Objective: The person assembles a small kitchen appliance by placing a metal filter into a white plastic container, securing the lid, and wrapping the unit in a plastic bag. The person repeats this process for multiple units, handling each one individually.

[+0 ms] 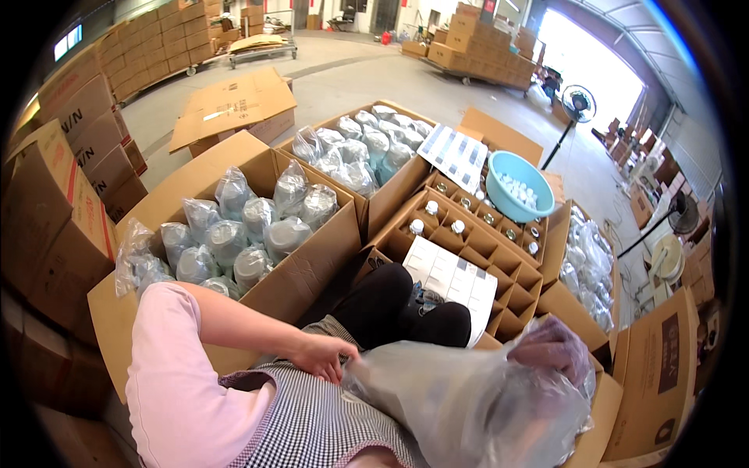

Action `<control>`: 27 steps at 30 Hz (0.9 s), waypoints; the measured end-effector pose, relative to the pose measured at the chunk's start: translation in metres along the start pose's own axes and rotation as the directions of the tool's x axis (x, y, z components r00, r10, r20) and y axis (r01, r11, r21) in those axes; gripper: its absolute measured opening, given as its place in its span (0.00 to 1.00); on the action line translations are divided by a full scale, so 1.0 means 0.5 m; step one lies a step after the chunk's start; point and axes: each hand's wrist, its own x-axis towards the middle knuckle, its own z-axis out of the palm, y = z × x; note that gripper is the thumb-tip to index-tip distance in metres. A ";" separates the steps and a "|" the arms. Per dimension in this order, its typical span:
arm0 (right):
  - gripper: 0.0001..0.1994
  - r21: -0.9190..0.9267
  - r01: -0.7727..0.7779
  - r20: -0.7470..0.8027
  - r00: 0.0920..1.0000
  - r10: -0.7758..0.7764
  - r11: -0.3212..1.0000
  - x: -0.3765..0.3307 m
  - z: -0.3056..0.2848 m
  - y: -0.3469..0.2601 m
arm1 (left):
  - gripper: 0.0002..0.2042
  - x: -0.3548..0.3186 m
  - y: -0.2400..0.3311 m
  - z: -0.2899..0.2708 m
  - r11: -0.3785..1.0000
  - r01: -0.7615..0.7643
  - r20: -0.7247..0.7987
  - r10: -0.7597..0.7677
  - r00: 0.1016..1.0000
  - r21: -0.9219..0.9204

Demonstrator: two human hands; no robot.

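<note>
A large clear plastic bag (445,382) stretches across my lap, cloudy and partly blurred; I cannot make out what is inside. My left hand (321,356) is bare, its fingers curled closed at the bag's left end. At the bag's upper right end is my right hand (552,347), in what looks like a purple glove, curled over the plastic and partly veiled by it. Just beyond my knees, a white printed sheet (452,281) lies over a divided carton (507,273) that holds a few bottles with silvery-white caps (431,207).
Open cartons of bagged jars or bottles (226,242) stand left, ahead (374,144) and right (589,265). A light-blue basin (519,187) of small white pieces rests on the cartons. Boxes (55,210) are stacked far left. Standing fans (578,105) are to the right.
</note>
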 end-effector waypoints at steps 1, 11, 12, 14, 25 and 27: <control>0.12 0.050 -0.011 -0.024 1.000 0.012 0.999 -0.019 -0.006 0.000 | 0.26 0.023 -0.016 -0.004 1.000 -0.017 0.057 0.016 0.998 0.014; 0.12 -0.054 0.135 0.307 0.945 -0.113 0.989 -0.022 -0.145 -0.080 | 0.12 0.081 0.032 0.052 0.842 -0.238 0.329 0.428 0.842 -0.485; 0.12 -0.050 0.152 0.356 0.926 -0.125 0.987 -0.004 -0.154 -0.085 | 0.14 0.106 0.029 0.035 0.847 -0.173 0.442 0.424 0.791 -0.503; 0.11 -0.036 0.177 0.427 0.893 -0.145 0.984 0.021 -0.167 -0.086 | 0.24 0.071 0.035 0.075 0.861 -0.088 0.577 0.408 0.707 -0.501; 0.08 0.003 -0.272 -0.185 0.946 0.268 0.962 0.082 0.048 0.203 | 0.18 -0.104 0.016 -0.148 0.076 -0.807 -0.326 0.890 0.320 -0.586; 0.09 -0.087 -0.517 -0.180 0.849 0.497 0.851 0.081 0.128 0.334 | 0.16 -0.171 0.024 -0.213 -0.148 -0.888 -0.541 0.831 0.127 -0.436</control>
